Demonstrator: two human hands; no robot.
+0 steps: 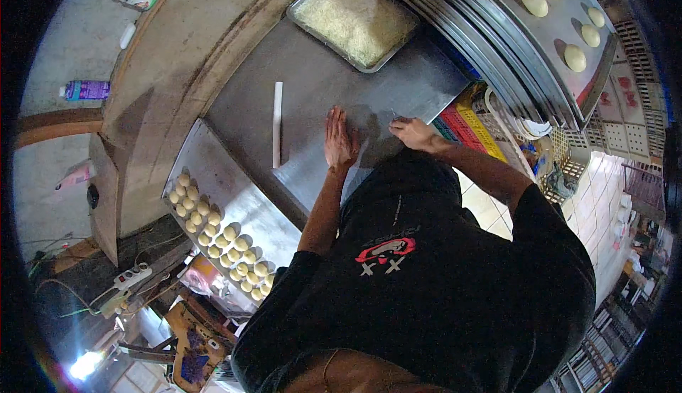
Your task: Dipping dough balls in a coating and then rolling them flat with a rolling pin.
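My left hand (341, 139) lies flat on the grey metal worktop (312, 73), its fingers stretched out and pointing away from me. To its right, close to the worktop's near edge, my right hand (414, 134) is closed with the fingers curled in. Whatever it may hold is hidden or too small to name. A plain white rod (278, 124), like a thin rolling pin, rests on the worktop left of my left hand. Beyond both hands sits a metal tray (298, 20) filled with pale yellow shreds (359, 18).
Several round dough balls (214, 218) sit on a sheet tray (206, 153) at my left. Stacked metal trays (490, 45) rise at the right, the top one bearing dough balls (535, 4). Coloured crates (469, 127) stand below. A purple bottle (87, 90) lies at far left.
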